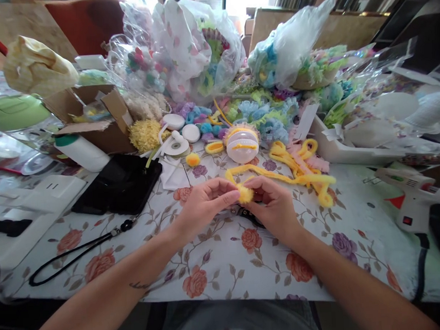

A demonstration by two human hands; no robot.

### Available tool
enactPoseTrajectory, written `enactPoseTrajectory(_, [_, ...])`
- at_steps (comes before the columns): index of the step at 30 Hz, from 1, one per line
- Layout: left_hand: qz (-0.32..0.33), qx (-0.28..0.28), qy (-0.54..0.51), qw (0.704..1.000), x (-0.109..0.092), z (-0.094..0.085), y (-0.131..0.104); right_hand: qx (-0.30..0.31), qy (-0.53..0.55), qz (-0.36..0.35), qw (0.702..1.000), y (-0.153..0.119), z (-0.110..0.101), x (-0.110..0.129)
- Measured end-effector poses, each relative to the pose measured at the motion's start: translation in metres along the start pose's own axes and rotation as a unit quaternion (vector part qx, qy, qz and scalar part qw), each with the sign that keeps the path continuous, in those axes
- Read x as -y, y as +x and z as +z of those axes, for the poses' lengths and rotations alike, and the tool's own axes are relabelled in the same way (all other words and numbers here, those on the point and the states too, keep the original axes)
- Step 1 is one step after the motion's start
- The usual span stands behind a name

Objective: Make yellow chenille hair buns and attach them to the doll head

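Between my two hands is a small fluffy yellow pompom [246, 194], held over the flowered tablecloth [196, 282]. My left hand [214, 198] pinches it from the left with thumb and fingers. From the right, my right hand [274, 201] closes its fingertips on it. A fuzzy yellow strip [275, 172] runs behind my hands to a looped pile at the right. Under my fingers lies a small dark object [252, 218], partly hidden. Farther back sit a round white and yellow piece [242, 145] and another yellow pompom [192, 159].
A black tablet [117, 184] and a black strap [73, 259] lie at the left, by a white bottle [83, 152]. A glue gun [407, 195] with its cable is at the right. Bags, a cardboard box [90, 127] and craft pieces crowd the back.
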State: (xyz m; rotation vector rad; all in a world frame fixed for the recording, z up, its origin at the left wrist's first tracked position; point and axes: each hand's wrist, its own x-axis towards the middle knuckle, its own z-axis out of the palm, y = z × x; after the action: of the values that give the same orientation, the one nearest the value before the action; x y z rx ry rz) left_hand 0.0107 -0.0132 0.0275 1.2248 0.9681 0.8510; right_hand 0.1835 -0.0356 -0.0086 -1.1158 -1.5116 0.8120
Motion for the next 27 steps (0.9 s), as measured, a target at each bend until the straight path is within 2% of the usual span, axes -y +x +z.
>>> enactPoseTrajectory(4, [-0.025,0.034,-0.010,0.999,0.002,0.000,0.001,-0.003,-0.090,-0.086,0.992,-0.001,0.002,0.002])
enactPoseTrajectory(8, [-0.031,0.031,-0.003,0.999,0.004,-0.002,0.002,-0.018,-0.141,-0.139,0.980,-0.002,0.002,0.003])
enactPoseTrajectory(12, [-0.050,0.032,-0.016,0.998,0.007,-0.005,0.003,-0.020,-0.137,-0.127,0.982,-0.003,0.001,0.003])
enactPoseTrajectory(18, [-0.115,0.051,-0.035,0.991,0.011,-0.008,0.007,0.012,-0.142,-0.130,0.981,-0.008,0.000,0.003])
enactPoseTrajectory(23, [-0.112,0.040,-0.011,0.993,0.007,-0.005,0.005,0.024,-0.139,-0.117,0.983,-0.011,0.001,0.002])
enactPoseTrajectory(27, [-0.089,0.029,-0.030,0.995,0.008,-0.004,0.006,0.006,-0.113,-0.075,0.991,-0.009,0.002,0.002])
